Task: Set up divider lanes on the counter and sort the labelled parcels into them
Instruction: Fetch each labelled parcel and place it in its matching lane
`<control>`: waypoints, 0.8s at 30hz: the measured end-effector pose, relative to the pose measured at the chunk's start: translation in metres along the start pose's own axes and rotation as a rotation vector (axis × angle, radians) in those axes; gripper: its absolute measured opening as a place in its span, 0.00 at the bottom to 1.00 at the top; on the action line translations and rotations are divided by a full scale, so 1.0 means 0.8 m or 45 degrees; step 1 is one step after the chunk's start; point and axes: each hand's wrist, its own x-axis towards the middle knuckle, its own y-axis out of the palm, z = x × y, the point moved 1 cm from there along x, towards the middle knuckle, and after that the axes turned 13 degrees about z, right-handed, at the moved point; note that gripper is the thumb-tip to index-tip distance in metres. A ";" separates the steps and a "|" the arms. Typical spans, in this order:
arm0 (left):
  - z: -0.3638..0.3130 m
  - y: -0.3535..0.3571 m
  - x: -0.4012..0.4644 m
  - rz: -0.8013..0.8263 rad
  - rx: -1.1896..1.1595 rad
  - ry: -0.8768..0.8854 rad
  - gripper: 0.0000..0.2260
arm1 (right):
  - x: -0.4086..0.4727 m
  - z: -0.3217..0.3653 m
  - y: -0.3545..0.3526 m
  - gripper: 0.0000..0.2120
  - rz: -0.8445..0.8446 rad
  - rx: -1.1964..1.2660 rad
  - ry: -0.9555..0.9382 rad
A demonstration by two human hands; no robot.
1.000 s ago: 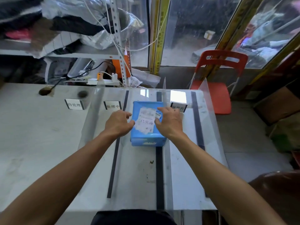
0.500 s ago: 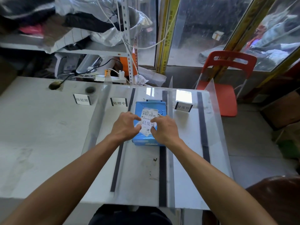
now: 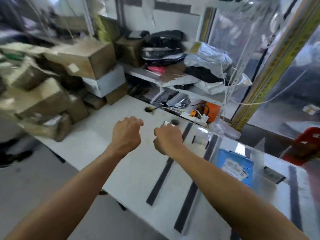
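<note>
Blue parcel (image 3: 235,167) lay flat in a lane between clear dividers (image 3: 212,153) on the worktop (image 3: 97,141), well to the right of both hands and touched by neither. Left hand (image 3: 127,135) and right hand (image 3: 167,140) hung above bare worktop, fingers loosely curled, gripping nothing. Faced the heap of brown cartons (image 3: 57,87) stacked at the worktop's far left end, left of the blue parcel. Judged the step to be fetching the next parcel from that heap. Best done by taking a top carton rather than a buried one, so nothing toppled, then turning its label up and reading it against the lane tags (image 3: 200,141) before setting it down squarely between the black strips (image 3: 160,181).
</note>
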 end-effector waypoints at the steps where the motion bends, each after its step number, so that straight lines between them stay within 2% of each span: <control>1: 0.040 -0.011 -0.011 -0.003 0.062 -0.051 0.21 | 0.015 0.042 -0.006 0.13 0.017 -0.113 -0.056; 6: 0.235 -0.042 -0.072 -0.028 0.224 -0.208 0.17 | 0.075 0.229 -0.009 0.11 0.076 -0.299 -0.198; 10: 0.354 -0.067 -0.118 -0.095 0.280 -0.329 0.16 | 0.106 0.333 -0.003 0.11 0.109 -0.336 -0.282; 16: 0.484 -0.096 -0.130 -0.142 0.273 -0.471 0.17 | 0.171 0.408 -0.045 0.10 -0.023 -0.393 -0.358; 19: 0.527 -0.107 -0.107 -0.176 0.298 -0.526 0.13 | 0.214 0.432 -0.066 0.11 -0.055 -0.378 -0.348; 24: 0.588 -0.112 -0.045 -0.195 0.345 -0.496 0.09 | 0.308 0.475 -0.086 0.10 -0.072 -0.430 -0.376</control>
